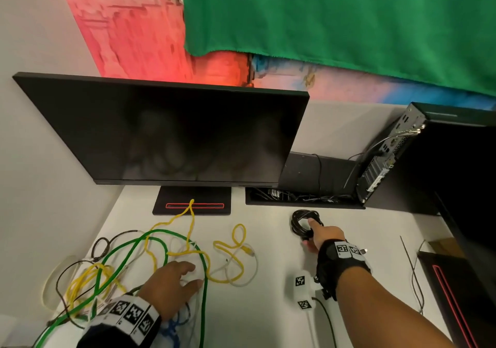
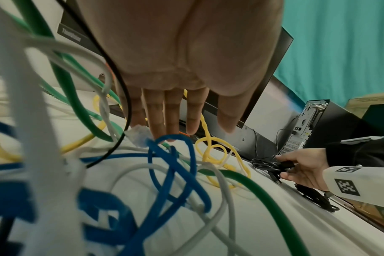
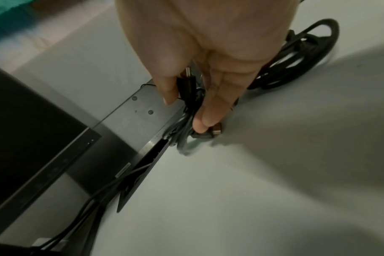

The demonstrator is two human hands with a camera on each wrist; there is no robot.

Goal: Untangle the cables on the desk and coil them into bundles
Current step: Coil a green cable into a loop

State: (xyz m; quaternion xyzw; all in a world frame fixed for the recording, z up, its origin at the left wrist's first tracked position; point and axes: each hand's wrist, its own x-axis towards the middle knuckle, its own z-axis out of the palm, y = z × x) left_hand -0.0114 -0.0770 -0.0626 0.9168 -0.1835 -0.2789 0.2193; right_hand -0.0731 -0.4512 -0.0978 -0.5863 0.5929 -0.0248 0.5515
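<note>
— White desk (image 1: 268, 307), dark monitor (image 1: 166, 133) behind. Where's our coiled black cable (image 1: 304, 223)?
— Lying flat near the cable tray (image 1: 303, 201); our right hand (image 1: 323, 236) pinches it.
— Left hand (image 1: 171, 284)?
— Fingers straight, resting on the tangled cables (image 1: 150, 256).

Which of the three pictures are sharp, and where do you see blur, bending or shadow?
Head view: mostly sharp, the monitor edges bent by the wide lens. Left wrist view: the nearest blue cable is very blurred, the right hand clearer. Right wrist view: soft, dim, a broad shadow on the desk.
</note>
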